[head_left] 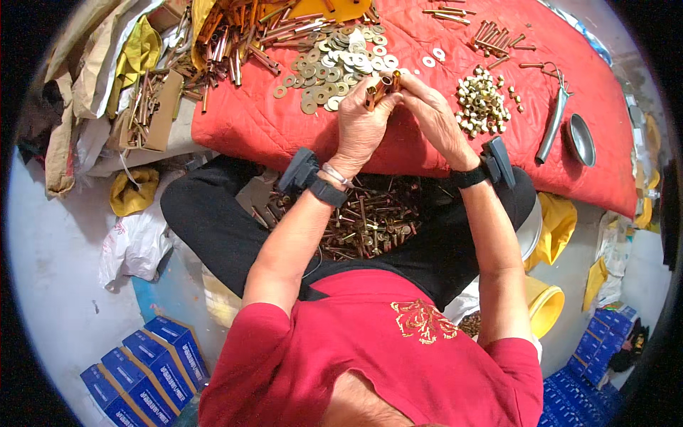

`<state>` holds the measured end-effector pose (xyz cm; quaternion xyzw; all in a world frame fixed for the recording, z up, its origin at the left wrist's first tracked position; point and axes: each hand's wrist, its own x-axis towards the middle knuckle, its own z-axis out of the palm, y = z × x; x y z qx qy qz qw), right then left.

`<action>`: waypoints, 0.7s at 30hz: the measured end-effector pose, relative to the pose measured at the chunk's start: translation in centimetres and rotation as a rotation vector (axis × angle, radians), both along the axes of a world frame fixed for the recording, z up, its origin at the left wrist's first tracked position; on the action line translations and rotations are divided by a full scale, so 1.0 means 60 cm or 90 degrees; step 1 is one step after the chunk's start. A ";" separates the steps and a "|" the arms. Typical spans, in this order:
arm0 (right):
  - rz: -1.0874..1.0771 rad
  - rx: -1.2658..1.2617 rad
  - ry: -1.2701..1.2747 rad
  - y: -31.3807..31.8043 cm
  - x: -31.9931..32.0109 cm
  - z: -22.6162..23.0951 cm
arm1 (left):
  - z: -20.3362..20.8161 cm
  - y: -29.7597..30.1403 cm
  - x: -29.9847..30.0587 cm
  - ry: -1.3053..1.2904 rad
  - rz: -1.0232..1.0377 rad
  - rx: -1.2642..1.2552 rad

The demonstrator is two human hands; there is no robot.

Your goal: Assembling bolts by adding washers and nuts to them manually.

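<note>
Over the near edge of the red padded cloth, my two hands meet. My left hand is closed around several copper-coloured metal tubes, their open ends pointing up and away from me. My right hand is closed, its fingertips pressed against the tubes; what it pinches is hidden. Just beyond my left hand lies a heap of flat round washers. Beside my right hand is a pile of small brass-coloured nuts. Below my wrists, a mass of assembled bolts fills the space between my legs.
Loose metal tubes are heaped at the far left, near a cardboard box of tubes. Long bolts lie at the far right. A handled tool and a dark oval dish sit farther right. Blue boxes stand lower left.
</note>
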<state>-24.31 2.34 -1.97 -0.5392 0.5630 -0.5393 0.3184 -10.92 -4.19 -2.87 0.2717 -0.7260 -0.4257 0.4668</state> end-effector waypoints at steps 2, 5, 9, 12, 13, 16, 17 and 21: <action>0.031 0.018 -0.063 0.003 0.002 0.000 | -0.010 -0.001 -0.004 0.057 0.010 -0.018; 0.059 0.008 -0.201 0.006 0.019 0.008 | -0.011 0.000 -0.007 0.053 0.017 0.008; -0.066 -0.028 -0.043 -0.011 0.044 0.006 | -0.016 -0.009 -0.003 -0.050 0.091 -0.104; -0.090 -0.039 -0.050 -0.004 0.050 0.005 | -0.012 -0.003 -0.003 -0.039 0.056 -0.108; -0.115 -0.018 -0.031 0.000 0.056 0.014 | -0.010 -0.002 -0.003 -0.040 0.063 -0.116; -0.160 0.021 -0.033 0.006 0.060 -0.002 | -0.028 -0.001 -0.005 -0.022 0.025 -0.105; -0.179 -0.021 0.047 0.009 0.055 -0.017 | -0.032 0.002 -0.005 -0.044 0.012 -0.116; -0.206 -0.079 0.210 0.005 0.037 -0.037 | -0.031 -0.001 -0.012 -0.044 0.023 -0.082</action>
